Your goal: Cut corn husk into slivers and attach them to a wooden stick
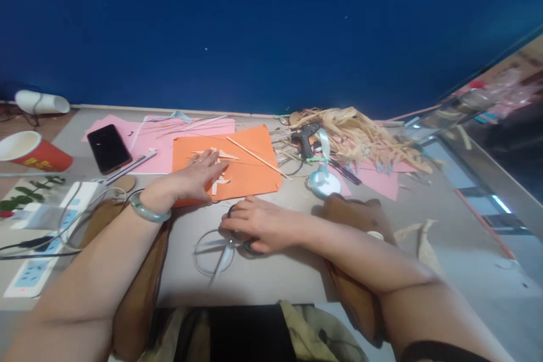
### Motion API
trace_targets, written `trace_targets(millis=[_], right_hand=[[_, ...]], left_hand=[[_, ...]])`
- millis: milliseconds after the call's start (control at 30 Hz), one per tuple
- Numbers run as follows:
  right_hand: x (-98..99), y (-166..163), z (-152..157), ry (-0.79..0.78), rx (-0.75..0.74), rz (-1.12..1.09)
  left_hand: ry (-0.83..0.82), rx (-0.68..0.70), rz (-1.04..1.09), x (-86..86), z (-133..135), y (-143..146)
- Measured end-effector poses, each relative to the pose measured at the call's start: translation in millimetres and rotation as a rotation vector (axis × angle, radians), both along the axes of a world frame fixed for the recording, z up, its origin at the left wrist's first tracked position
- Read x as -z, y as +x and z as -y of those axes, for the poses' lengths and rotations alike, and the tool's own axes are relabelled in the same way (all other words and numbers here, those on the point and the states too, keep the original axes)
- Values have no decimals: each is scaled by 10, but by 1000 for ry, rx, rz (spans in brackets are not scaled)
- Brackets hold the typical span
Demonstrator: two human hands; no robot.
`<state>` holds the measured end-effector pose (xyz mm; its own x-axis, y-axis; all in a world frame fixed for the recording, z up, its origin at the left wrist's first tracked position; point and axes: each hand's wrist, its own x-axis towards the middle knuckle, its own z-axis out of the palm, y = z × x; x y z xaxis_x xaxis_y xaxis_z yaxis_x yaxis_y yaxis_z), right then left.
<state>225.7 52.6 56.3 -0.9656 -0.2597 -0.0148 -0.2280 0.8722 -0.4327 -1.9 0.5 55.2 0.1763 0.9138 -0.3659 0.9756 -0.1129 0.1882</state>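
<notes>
My left hand (pixel 198 176) lies flat with fingers stretched on an orange paper sheet (pixel 250 172), touching pale straw pieces (pixel 218 181) laid on it. A green bangle (pixel 148 212) circles that wrist. My right hand (pixel 254 225) rests on the grey table, fingers curled over the dark handles of a pair of scissors (pixel 223 249), whose blades point toward me across a clear ring (pixel 212 251). A thin wooden stick (pixel 257 156) lies diagonally on the orange sheet.
Pink paper (pixel 144 147) with a black phone (pixel 109 148) lies at the left, beside a red paper cup (pixel 34 153) and a power strip (pixel 46 237). A black glue gun (pixel 306 137), a straw pile (pixel 360 136) and a ribbon roll (pixel 324 182) sit at the right.
</notes>
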Motion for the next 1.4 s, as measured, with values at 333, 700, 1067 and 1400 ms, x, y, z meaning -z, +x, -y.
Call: trace_targets(millis=[333,700,1067,1400], right_hand=[[-127,93,-37,96,53,87],[-189,128,-3,51,66,119],[-114,88,57,-15,-6,93],[-32,27,8,13,12,65]], left_hand=[[29,-7,5,54,1,-34],[50,-2,32,61,14,-59],[86,5,31,136,16,-97],[94,14,46,82,27,-78]])
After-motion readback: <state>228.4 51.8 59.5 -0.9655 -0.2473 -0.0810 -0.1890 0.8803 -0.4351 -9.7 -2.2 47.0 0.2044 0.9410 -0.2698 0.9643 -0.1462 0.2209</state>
